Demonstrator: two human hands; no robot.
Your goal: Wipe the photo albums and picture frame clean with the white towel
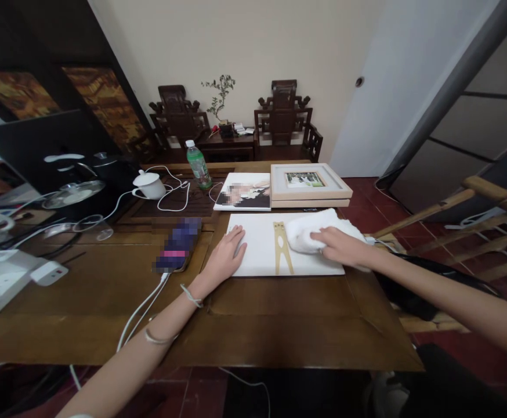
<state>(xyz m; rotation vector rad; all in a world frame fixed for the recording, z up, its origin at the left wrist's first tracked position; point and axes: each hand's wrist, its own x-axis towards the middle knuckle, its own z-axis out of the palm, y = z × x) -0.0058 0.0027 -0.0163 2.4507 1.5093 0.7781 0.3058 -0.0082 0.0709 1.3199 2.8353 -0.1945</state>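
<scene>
Cloth, clutched in the right hand, sits just right of the stand, which runs near-to-far; left hand, farther off, lies flat on the board

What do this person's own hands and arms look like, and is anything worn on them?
Both hands are bare, without gloves. Above the left hand, the wrist wears a pale, cord-like bracelet, with a slim open bangle further up the forearm. The right hand and forearm show no jewellery or sleeve.

White board: flat | tan stand: mid-board | white cloth: bunched, board's right
</scene>
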